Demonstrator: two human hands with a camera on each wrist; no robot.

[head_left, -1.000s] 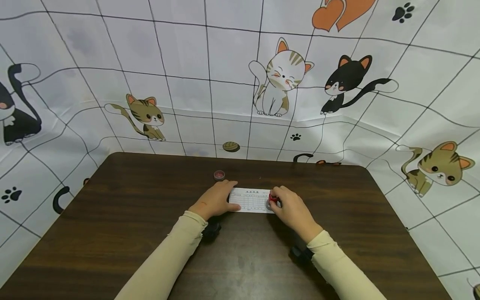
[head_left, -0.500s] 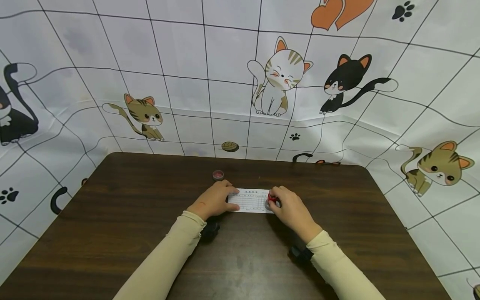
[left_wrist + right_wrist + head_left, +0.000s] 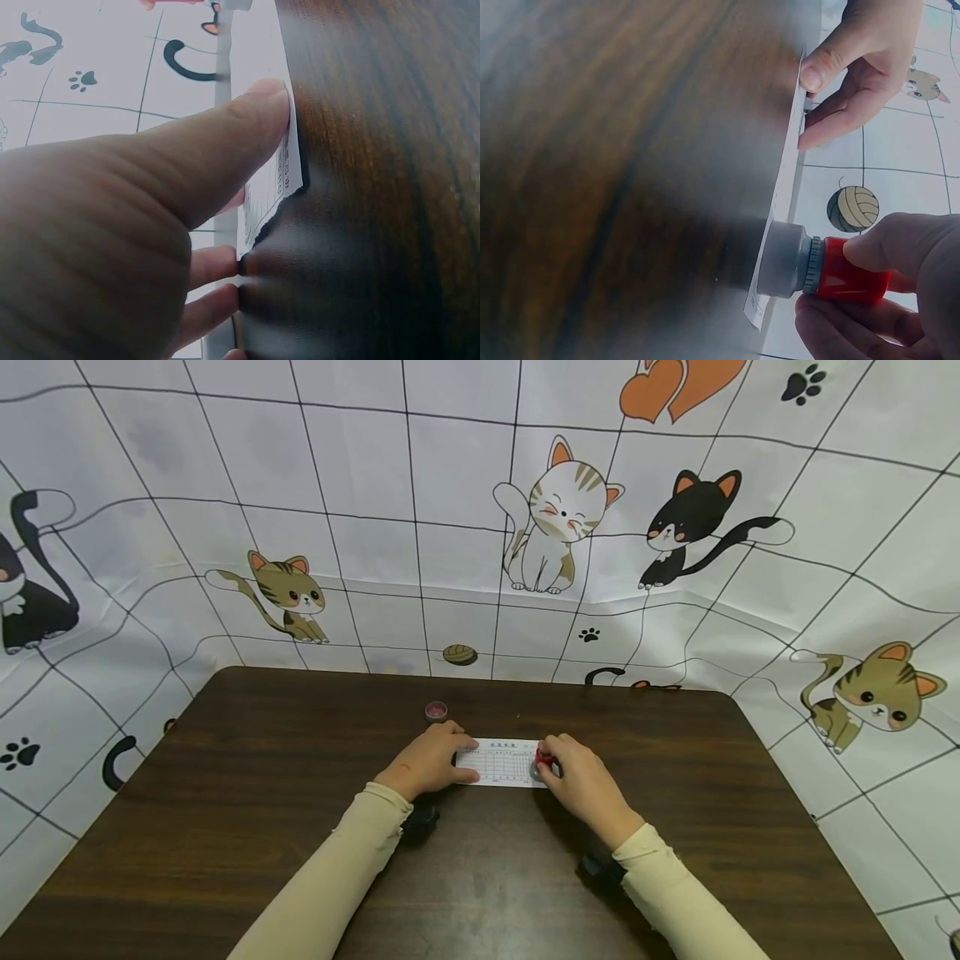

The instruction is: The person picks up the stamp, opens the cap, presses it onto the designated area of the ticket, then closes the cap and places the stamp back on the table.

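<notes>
A printed paper form point(image 3: 506, 762) with a ruled table lies on the dark wooden table. My left hand point(image 3: 431, 762) rests on its left end, thumb on the near edge and fingers toward the far edge. In the left wrist view the thumb lies on the paper point(image 3: 262, 45), whose end there is ragged. My right hand point(image 3: 588, 781) pinches the red handle of a round stamp point(image 3: 851, 270) between thumb and fingers. The stamp's grey base sits on the right end of the form, its face hidden against the paper.
A small round cap point(image 3: 437, 711), reddish inside, sits on the table just beyond my left hand. The brown table point(image 3: 480, 877) ends at a white cloth backdrop point(image 3: 375, 552) printed with cats and grid lines. Dark wrist cameras sit under both wrists.
</notes>
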